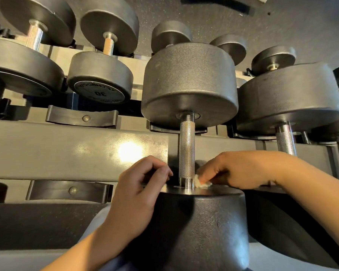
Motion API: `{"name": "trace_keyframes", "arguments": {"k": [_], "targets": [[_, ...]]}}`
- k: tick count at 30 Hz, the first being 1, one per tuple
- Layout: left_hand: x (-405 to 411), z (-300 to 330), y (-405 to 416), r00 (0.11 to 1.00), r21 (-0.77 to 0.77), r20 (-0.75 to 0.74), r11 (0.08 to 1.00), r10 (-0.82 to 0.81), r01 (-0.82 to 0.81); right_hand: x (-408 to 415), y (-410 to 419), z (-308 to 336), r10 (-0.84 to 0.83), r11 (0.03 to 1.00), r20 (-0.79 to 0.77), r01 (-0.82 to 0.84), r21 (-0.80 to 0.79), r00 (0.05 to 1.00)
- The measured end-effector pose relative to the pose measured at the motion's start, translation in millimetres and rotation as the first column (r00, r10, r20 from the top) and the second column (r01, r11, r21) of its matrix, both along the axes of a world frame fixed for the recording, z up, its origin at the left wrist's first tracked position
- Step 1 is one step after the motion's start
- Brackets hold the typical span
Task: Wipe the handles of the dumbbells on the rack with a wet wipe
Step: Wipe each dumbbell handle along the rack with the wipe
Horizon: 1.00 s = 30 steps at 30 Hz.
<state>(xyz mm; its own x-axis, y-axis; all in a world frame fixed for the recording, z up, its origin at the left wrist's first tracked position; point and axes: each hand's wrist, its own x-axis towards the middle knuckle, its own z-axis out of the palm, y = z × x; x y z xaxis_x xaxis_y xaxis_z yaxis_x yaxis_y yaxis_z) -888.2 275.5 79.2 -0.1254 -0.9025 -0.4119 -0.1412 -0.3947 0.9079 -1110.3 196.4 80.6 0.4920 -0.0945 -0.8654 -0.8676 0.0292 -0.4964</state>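
Observation:
A large black dumbbell lies on the rack straight ahead, its knurled steel handle (186, 149) running between the far head (190, 83) and the near head (200, 222). My right hand (237, 169) pinches a small white wet wipe (200, 182) against the near end of that handle, where it meets the near head. My left hand (139, 188) rests on the left edge of the near head with its fingers curled and nothing in them.
A second dumbbell with a knurled handle (285, 139) sits to the right. The grey rack beam (67, 149) crosses behind my hands, with black cradles (69, 190) on it. Several smaller dumbbells (100, 79) fill the upper shelf.

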Motion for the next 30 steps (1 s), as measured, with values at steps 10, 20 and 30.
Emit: {"name": "trace_keyframes", "arguments": {"k": [10,20,30], "targets": [[0.1,0.4,0.4,1.000,0.006,-0.009,1.000,0.010,-0.010,-9.0,-0.1,3.4,-0.027,0.999,0.158,0.034,-0.038,0.987],[1.0,-2.5,2.3,0.996,-0.052,0.019,0.994,0.093,-0.091,30.6,-7.2,26.9,0.313,0.903,0.364,-0.156,-0.401,0.877],[0.6,-0.1,5.2,0.978,0.004,0.012,0.978,0.210,-0.210,103.4,-19.0,19.6,0.812,0.499,-0.100,-0.773,-0.393,0.575]]}}
